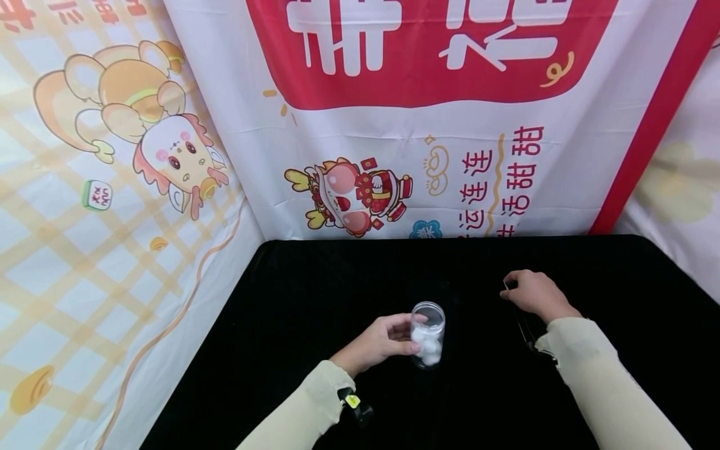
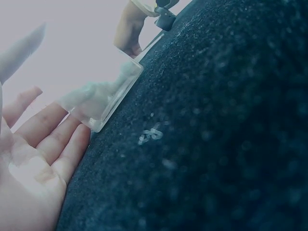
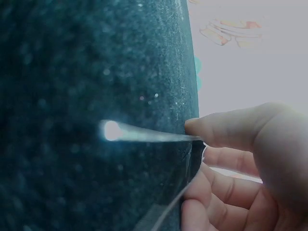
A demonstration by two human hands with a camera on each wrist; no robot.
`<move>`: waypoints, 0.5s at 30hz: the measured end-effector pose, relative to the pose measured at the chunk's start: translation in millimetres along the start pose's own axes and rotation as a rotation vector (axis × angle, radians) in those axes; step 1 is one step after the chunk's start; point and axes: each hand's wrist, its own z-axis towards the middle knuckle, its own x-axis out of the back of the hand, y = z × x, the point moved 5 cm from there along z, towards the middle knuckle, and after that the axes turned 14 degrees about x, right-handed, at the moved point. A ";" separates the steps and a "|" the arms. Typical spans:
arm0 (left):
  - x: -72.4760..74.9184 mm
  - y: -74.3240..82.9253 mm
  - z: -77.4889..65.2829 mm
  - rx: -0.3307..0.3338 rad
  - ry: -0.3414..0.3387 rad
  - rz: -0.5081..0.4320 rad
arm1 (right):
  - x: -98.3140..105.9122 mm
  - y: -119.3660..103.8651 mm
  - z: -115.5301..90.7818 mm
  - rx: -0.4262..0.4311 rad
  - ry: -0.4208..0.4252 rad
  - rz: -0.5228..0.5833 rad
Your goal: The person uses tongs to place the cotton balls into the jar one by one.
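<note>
My left hand (image 1: 374,342) holds a clear open-topped jar (image 1: 432,319) by its left side, thumb in front and fingers behind. The jar stands upright on the black table, with several white balls (image 1: 430,349) like cotton balls in its lower half. In the left wrist view, fingers (image 2: 50,127) lie against the jar (image 2: 103,106). Farther right and back, my right hand (image 1: 537,295) is low over the table. Seen in the right wrist view, its thumb and fingers pinch the corner of a thin, see-through piece with shiny edges (image 3: 149,135); its exact kind cannot be told.
A black cloth-covered table (image 1: 315,281) lies under both hands. Behind it hangs a white and red printed curtain (image 1: 360,137), and a checked printed curtain (image 1: 112,250) closes the left side. A dark wrist camera (image 1: 360,409) sits at the left sleeve.
</note>
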 end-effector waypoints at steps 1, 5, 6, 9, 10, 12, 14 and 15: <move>-0.1 0.2 0.0 -0.002 -0.002 0.000 | -0.1 0.2 -0.1 -0.001 -0.001 0.001; 0.4 -0.4 -0.1 0.001 -0.012 0.002 | -2.0 1.0 0.0 -0.003 -0.005 0.008; 0.5 -0.8 -0.2 0.003 -0.015 0.001 | -2.8 1.6 0.3 -0.003 -0.007 0.009; 0.7 -2.1 -0.1 0.006 -0.022 -0.007 | -4.2 2.9 1.2 -0.005 -0.009 0.012; 0.9 -2.5 0.0 0.006 -0.026 -0.013 | -4.4 3.4 1.7 -0.005 -0.008 0.011; 1.1 -3.0 0.5 0.003 -0.031 -0.018 | -4.5 4.0 2.6 -0.002 -0.007 0.009; 0.9 -2.6 0.9 -0.002 -0.036 -0.020 | -4.1 4.8 3.0 0.000 -0.009 0.008; 0.6 -2.5 1.0 -0.002 -0.036 -0.018 | -4.4 5.5 3.1 0.001 -0.011 0.007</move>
